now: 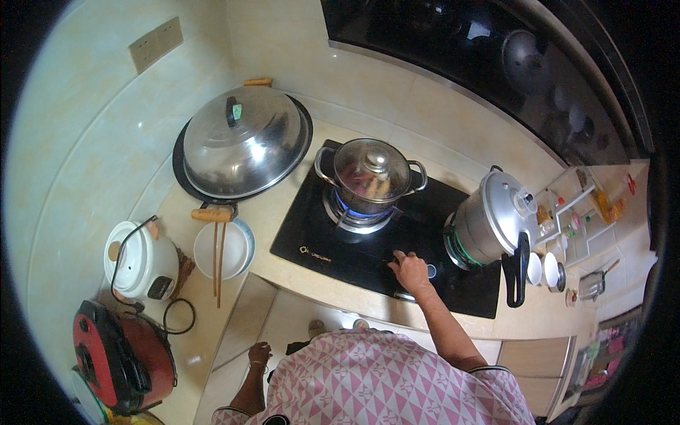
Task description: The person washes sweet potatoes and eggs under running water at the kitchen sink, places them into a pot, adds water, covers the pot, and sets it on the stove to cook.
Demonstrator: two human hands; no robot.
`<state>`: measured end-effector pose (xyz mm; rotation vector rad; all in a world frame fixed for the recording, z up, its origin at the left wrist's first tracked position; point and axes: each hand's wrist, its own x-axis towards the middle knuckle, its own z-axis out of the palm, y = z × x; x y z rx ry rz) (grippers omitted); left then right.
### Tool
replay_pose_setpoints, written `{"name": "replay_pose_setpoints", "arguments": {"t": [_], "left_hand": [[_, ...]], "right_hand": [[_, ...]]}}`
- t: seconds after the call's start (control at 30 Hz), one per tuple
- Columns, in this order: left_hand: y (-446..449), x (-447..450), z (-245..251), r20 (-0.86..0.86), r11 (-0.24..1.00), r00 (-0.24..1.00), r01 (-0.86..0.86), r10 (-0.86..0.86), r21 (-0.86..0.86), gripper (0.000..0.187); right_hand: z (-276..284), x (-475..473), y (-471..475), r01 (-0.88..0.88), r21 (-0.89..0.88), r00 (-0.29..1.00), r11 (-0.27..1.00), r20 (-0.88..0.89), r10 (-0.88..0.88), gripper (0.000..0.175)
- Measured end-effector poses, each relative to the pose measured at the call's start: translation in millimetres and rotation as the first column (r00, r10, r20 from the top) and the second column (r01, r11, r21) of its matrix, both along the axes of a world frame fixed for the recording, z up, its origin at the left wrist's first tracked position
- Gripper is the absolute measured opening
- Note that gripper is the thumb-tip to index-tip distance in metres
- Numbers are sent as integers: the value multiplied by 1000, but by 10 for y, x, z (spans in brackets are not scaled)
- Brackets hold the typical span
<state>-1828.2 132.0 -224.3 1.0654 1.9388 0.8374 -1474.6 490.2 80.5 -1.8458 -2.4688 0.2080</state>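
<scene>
My right hand (411,272) reaches over the front of the black glass gas hob (297,223), its fingers at a control that they mostly hide; whether they grip it cannot be told. Beside it a round knob (431,271) shows. Blue flames burn on the left burner (356,220) under a steel pot (366,196) with a glass lid (372,159); dark reddish food shows through the glass. On the right burner stands an aluminium pressure cooker (478,228), lid on, black handle towards the front. My left hand (260,353) hangs low by my side, fingers partly curled, touching nothing visible.
A wok (179,175) under a domed steel lid (239,154) stands at the back left. Before it, chopsticks (221,265) lie across white bowls (204,249). A white electric pot (151,260) and a red cooker (127,356) line the left counter. Bowls (550,270) stand right of the hob.
</scene>
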Motion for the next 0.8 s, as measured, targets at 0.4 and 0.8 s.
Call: {"name": "replay_pose_setpoints", "arguments": {"t": [0.4, 0.8], "left_hand": [[-21, 87, -30, 278, 943, 903, -289, 326, -168, 30], [-95, 53, -50, 48, 997, 996, -70, 71, -37, 31]], "right_hand": [[-16, 16, 19, -28, -14, 999, 1000, 15, 28, 36], [54, -2, 11, -43, -67, 998, 997, 40, 46, 37]]}}
